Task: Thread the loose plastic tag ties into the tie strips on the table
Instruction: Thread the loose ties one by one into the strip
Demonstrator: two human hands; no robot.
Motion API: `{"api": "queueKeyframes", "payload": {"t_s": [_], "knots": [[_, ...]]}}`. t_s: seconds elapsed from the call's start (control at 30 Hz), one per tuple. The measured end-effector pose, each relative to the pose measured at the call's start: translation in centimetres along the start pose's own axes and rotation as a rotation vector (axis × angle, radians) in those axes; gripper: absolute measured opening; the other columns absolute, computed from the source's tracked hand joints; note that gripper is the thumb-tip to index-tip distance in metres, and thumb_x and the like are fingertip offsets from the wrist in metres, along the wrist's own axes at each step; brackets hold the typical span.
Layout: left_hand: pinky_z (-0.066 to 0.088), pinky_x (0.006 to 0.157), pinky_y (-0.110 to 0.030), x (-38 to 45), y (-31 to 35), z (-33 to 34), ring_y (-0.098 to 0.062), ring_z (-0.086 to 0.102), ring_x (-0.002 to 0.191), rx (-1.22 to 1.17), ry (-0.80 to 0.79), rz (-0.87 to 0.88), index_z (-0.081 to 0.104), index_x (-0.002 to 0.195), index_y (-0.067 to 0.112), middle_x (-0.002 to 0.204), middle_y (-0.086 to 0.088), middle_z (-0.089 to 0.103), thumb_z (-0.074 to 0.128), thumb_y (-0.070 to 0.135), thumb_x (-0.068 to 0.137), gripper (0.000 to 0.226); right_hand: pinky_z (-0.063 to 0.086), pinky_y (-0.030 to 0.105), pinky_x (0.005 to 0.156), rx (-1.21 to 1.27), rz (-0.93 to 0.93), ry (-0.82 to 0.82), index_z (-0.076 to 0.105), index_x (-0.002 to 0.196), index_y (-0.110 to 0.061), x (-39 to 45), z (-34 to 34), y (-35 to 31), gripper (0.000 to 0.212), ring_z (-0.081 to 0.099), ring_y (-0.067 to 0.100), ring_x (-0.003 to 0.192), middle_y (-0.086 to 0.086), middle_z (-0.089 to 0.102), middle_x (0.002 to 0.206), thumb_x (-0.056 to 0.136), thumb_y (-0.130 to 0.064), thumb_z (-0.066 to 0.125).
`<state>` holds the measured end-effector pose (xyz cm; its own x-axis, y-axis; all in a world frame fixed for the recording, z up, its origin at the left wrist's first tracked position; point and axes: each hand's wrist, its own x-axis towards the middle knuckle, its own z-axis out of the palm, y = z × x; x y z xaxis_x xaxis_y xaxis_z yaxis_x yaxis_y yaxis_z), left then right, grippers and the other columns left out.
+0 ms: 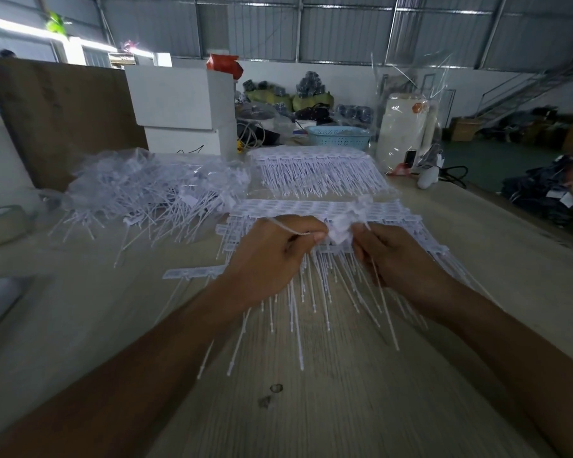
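Observation:
A stack of white tie strips [298, 208] lies in the middle of the wooden table [328, 375], its thin tails fanning toward me. My left hand [268, 259] pinches a thin white tie tail [286, 228] between thumb and forefinger. My right hand [394, 256] grips a bunch of white tag heads [343, 226] right beside it, with one long tail hanging below the hand. Both hands hover just over the near edge of the strips. One short strip piece [192, 272] lies to the left of my left wrist.
A heap of loose ties [146, 193] in clear plastic sits at the left. A second stack of strips [315, 170] lies further back. White boxes [182, 104], a blue basket [339, 136] and a white appliance [404, 130] stand behind. The table's right edge runs diagonally.

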<state>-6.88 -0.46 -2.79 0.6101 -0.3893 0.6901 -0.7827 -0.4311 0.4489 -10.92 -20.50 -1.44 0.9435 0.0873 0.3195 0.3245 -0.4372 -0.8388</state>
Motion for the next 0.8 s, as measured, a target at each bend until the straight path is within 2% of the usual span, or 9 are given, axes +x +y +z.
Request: {"api": "queueKeyframes", "payload": {"t_s": [0.03, 0.1, 0.13, 0.3, 0.4, 0.47, 0.57, 0.67, 0.8], "knots": [[0.053, 0.076, -0.027, -0.1, 0.0, -0.1, -0.007, 0.067, 0.08, -0.005, 0.005, -0.008, 0.075, 0.103, 0.016, 0.088, 0.008, 0.073, 0.06, 0.021, 0.099, 0.017, 0.036, 0.023, 0.046, 0.032, 0.017, 0.038, 0.051, 0.067, -0.014, 0.1, -0.3, 0.0, 0.046, 0.04, 0.01, 0.045, -0.005, 0.043, 0.051, 0.105, -0.036, 0.042], [0.041, 0.074, -0.005, -0.3, 0.3, -0.2, 0.009, 0.061, 0.083, 0.011, 0.011, -0.035, 0.075, 0.111, 0.02, 0.088, 0.026, 0.065, 0.067, 0.025, 0.094, 0.019, 0.042, 0.027, 0.047, 0.137, 0.05, 0.101, 0.051, 0.069, -0.014, 0.2, -0.9, 0.1, 0.045, 0.047, 0.016, 0.05, 0.001, 0.05, 0.056, 0.106, -0.038, 0.043], [0.036, 0.072, -0.001, -0.3, 0.4, -0.2, 0.012, 0.058, 0.082, 0.022, 0.014, -0.049, 0.074, 0.114, 0.021, 0.086, 0.029, 0.061, 0.07, 0.026, 0.091, 0.023, 0.044, 0.027, 0.048, 0.189, 0.065, 0.103, 0.051, 0.07, -0.014, 0.2, -1.1, 0.1, 0.044, 0.051, 0.018, 0.052, 0.003, 0.054, 0.059, 0.106, -0.038, 0.043], [0.04, 0.077, -0.012, 0.0, 1.3, 0.1, -0.008, 0.059, 0.09, 0.006, -0.052, -0.094, 0.066, 0.129, 0.017, 0.101, 0.003, 0.065, 0.066, 0.021, 0.095, 0.035, 0.043, 0.027, 0.042, 0.192, 0.088, 0.016, 0.058, 0.082, -0.012, -0.2, 0.1, 0.5, 0.037, 0.052, 0.017, 0.046, 0.004, 0.056, 0.057, 0.107, -0.035, 0.042], [0.041, 0.082, -0.017, -0.2, 1.7, 0.3, -0.012, 0.059, 0.097, -0.061, -0.156, -0.107, 0.057, 0.139, 0.017, 0.108, 0.0, 0.062, 0.06, 0.015, 0.098, 0.041, 0.041, 0.025, 0.041, 0.177, 0.063, 0.059, 0.061, 0.087, -0.014, -0.2, 0.3, 0.5, 0.034, 0.051, 0.016, 0.043, 0.001, 0.052, 0.052, 0.106, -0.036, 0.043], [0.045, 0.085, -0.021, -0.2, 1.7, 0.3, -0.012, 0.061, 0.101, -0.118, -0.172, -0.119, 0.057, 0.14, 0.017, 0.111, -0.002, 0.064, 0.059, 0.012, 0.099, 0.042, 0.032, 0.023, 0.039, 0.202, 0.057, 0.104, 0.06, 0.088, -0.015, 0.0, 0.1, 0.4, 0.035, 0.039, 0.012, 0.039, -0.005, 0.044, 0.048, 0.106, -0.038, 0.042], [0.052, 0.086, -0.028, 0.0, 1.5, 0.1, -0.008, 0.065, 0.101, -0.177, -0.092, -0.125, 0.063, 0.131, 0.019, 0.113, 0.002, 0.07, 0.064, 0.013, 0.096, 0.036, 0.022, 0.023, 0.04, 0.253, 0.144, 0.126, 0.061, 0.09, -0.013, 0.3, 0.1, 0.1, 0.038, 0.025, 0.009, 0.041, -0.01, 0.035, 0.047, 0.106, -0.041, 0.041], [0.057, 0.076, -0.037, -0.1, 1.5, 0.0, -0.014, 0.071, 0.086, -0.267, -0.095, -0.159, 0.057, 0.118, 0.021, 0.093, 0.006, 0.075, 0.075, 0.015, 0.088, 0.035, 0.024, 0.021, 0.04, 0.282, 0.264, 0.046, 0.066, 0.089, -0.012, 0.2, 0.6, -0.3, 0.041, 0.029, 0.008, 0.041, -0.01, 0.036, 0.048, 0.103, -0.045, 0.047], [0.054, 0.067, -0.025, -0.1, 1.0, 0.1, -0.006, 0.07, 0.076, -0.306, -0.049, -0.173, 0.055, 0.098, 0.021, 0.079, 0.014, 0.073, 0.084, 0.019, 0.078, 0.035, 0.025, 0.02, 0.04, 0.316, 0.304, -0.046, 0.07, 0.087, -0.015, -0.2, 0.4, -0.7, 0.048, 0.031, 0.007, 0.042, -0.01, 0.037, 0.05, 0.096, -0.058, 0.052]]}}
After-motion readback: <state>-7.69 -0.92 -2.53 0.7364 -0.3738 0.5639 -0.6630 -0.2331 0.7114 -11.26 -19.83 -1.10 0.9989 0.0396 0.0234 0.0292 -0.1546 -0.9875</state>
